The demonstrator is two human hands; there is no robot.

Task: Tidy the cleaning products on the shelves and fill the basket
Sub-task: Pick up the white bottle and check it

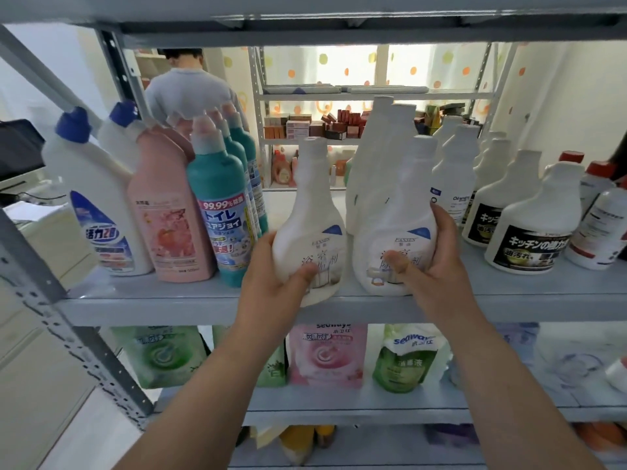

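left hand (271,276) gripping white bottle (305,225) at middle shelf (163,301) front edge | right hand (437,256) gripping twin bottle (397,228) just beside | teal bottle (220,198) reading "99.99%", left | black-labelled "キッチン" bottles (539,225) right | "seaways" pouches (403,361) below

The left white bottle (307,225) has no spray top and a small blue mark. It leans a bit at the front of the grey middle shelf (163,301), its bottom hanging over the shelf's edge. The left hand (271,276) holds it. The right white bottle (395,232) looks the same. It stands on the shelf, held by the right hand (437,259).
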